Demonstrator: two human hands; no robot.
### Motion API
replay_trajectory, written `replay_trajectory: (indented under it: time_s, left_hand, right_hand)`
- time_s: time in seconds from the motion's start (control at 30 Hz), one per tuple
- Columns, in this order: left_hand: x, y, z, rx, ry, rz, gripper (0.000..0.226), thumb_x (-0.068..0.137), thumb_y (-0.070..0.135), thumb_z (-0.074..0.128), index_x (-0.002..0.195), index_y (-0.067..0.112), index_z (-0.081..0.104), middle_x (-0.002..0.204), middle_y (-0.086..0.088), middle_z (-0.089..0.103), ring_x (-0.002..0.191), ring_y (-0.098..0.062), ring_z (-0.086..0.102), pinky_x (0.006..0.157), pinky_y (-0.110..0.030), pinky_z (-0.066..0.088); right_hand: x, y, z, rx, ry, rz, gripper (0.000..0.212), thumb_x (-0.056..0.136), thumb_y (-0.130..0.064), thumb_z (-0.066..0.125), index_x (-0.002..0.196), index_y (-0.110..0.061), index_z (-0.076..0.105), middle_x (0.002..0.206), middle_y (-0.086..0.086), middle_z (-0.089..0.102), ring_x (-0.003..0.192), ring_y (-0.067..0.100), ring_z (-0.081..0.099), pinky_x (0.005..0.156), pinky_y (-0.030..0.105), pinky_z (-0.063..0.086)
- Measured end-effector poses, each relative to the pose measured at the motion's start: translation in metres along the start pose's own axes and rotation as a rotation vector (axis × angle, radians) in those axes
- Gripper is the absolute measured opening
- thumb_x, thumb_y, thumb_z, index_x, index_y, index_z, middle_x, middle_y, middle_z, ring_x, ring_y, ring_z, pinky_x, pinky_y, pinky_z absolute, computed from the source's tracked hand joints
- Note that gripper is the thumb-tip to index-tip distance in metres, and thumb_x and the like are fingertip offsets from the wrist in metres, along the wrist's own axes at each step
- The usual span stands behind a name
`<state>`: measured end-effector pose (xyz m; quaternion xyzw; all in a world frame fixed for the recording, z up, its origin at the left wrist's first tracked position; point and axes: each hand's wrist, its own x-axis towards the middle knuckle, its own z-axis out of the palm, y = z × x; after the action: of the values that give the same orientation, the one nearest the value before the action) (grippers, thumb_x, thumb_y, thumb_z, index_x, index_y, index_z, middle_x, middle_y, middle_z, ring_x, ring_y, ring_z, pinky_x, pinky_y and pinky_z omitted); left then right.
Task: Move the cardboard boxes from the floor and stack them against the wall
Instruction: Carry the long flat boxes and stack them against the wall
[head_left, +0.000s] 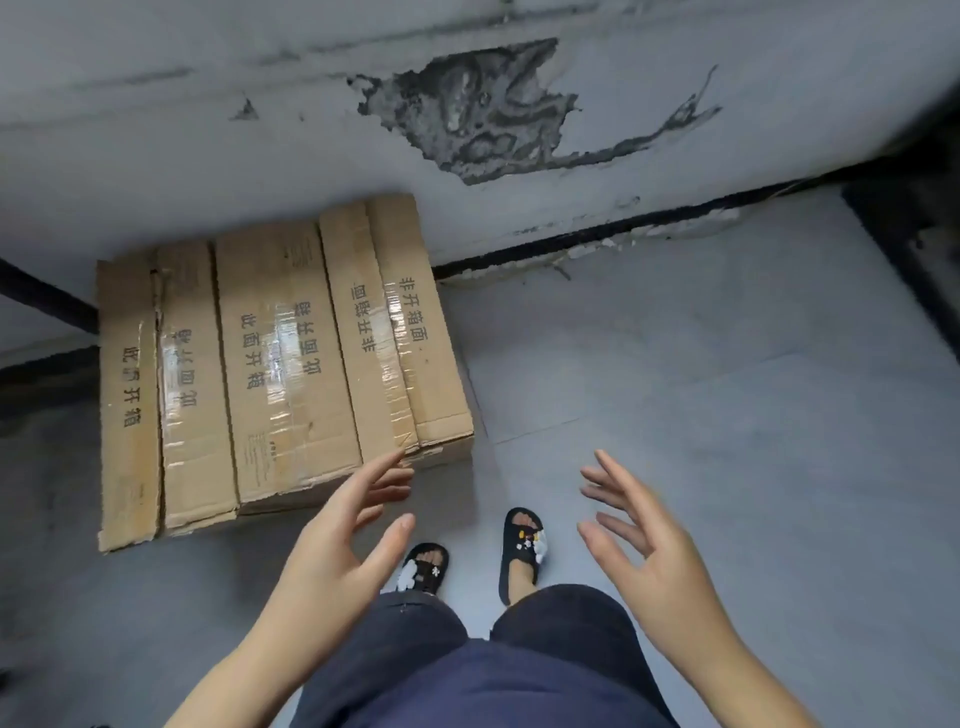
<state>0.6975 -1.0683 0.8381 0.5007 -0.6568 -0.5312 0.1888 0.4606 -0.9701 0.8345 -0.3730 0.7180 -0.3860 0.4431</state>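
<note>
While the cardboard boxes (270, 364) are lying flat on the grey floor (701, 415), side by side with their long sides touching, their far ends are sitting at or very near the foot of the wall (208, 156); whether they touch it cannot be told. Several long, narrow cartons are making up the row, each bearing printed characters and clear tape along its top, and the row is reading as a bottom layer for whatever gets stacked next, though that is a judgement.

Nearest them, the left hand (332, 561) is hovering just beside the near right corner of the row, fingers straight and spread, gripping nothing. Well apart from the boxes, the right hand (644, 551) is hanging over bare floor, fingers likewise loose and splayed, holding nothing. Both palms are facing each other, as if measuring up a carton's width.

Below the hands, the person's dark shorts (467, 665) and black slippers (519, 551) are showing, the feet standing just off the row's near edge. Behind, a patch of peeled plaster (478, 114) is scarring the wall, and a dark gap (597, 228) is running along its base. No loose carton is showing on the floor.
</note>
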Motion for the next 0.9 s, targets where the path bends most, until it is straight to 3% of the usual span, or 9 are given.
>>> replay_trajectory:
  time_s: [0.07, 0.2, 0.33, 0.5, 0.7, 0.9]
  left_hand:
    - [-0.004, -0.007, -0.003, 0.016, -0.089, 0.05, 0.05, 0.075, 0.05, 0.05, 0.124, 0.055, 0.041, 0.115, 0.024, 0.06, 0.11, -0.001, 0.058, 0.096, -0.02, 0.044]
    - [-0.009, -0.02, -0.017, 0.02, -0.261, 0.146, 0.049, 0.076, 0.049, 0.053, 0.124, 0.052, 0.044, 0.113, 0.021, 0.062, 0.108, -0.006, 0.061, 0.095, -0.026, 0.047]
    - [-0.017, -0.028, -0.025, 0.053, -0.385, 0.235, 0.047, 0.076, 0.047, 0.054, 0.122, 0.053, 0.047, 0.11, 0.019, 0.063, 0.104, -0.008, 0.062, 0.094, -0.03, 0.049]
    - [-0.024, -0.02, -0.008, 0.083, -0.599, 0.356, 0.044, 0.078, 0.041, 0.058, 0.12, 0.054, 0.049, 0.109, 0.018, 0.064, 0.102, -0.006, 0.063, 0.091, -0.023, 0.05]
    - [-0.06, -0.006, 0.05, 0.097, -0.881, 0.467, 0.043, 0.072, 0.048, 0.056, 0.112, 0.064, 0.05, 0.107, 0.018, 0.066, 0.1, -0.008, 0.065, 0.09, -0.021, 0.05]
    - [-0.159, 0.0, 0.123, 0.151, -1.208, 0.543, 0.041, 0.068, 0.053, 0.057, 0.107, 0.064, 0.051, 0.106, 0.017, 0.066, 0.098, -0.006, 0.065, 0.085, -0.014, 0.049]
  right_hand:
    - [-0.031, 0.007, 0.016, 0.084, 0.164, 0.059, 0.054, 0.079, -0.053, 0.066, 0.127, -0.046, 0.041, 0.124, -0.026, 0.055, 0.117, -0.005, 0.053, 0.097, 0.016, 0.044]
    - [-0.083, 0.019, 0.057, 0.226, 0.431, 0.148, 0.052, 0.086, -0.011, 0.06, 0.123, -0.043, 0.043, 0.125, -0.016, 0.058, 0.11, -0.009, 0.056, 0.088, 0.008, 0.046]
    - [-0.128, 0.022, 0.088, 0.303, 0.619, 0.177, 0.054, 0.087, -0.002, 0.059, 0.124, -0.038, 0.045, 0.124, -0.012, 0.058, 0.107, -0.008, 0.057, 0.08, 0.004, 0.045]
    - [-0.188, 0.027, 0.116, 0.384, 0.884, 0.205, 0.054, 0.086, -0.004, 0.061, 0.127, -0.036, 0.047, 0.123, -0.013, 0.059, 0.108, -0.006, 0.058, 0.078, 0.004, 0.045]
    - [-0.285, 0.045, 0.146, 0.486, 1.277, 0.285, 0.053, 0.075, -0.029, 0.059, 0.126, -0.039, 0.048, 0.115, -0.026, 0.062, 0.108, -0.003, 0.059, 0.081, 0.006, 0.046]
    - [-0.405, 0.074, 0.194, 0.553, 1.605, 0.386, 0.046, 0.084, -0.019, 0.058, 0.125, -0.038, 0.049, 0.114, -0.028, 0.061, 0.107, -0.004, 0.06, 0.079, 0.004, 0.044]
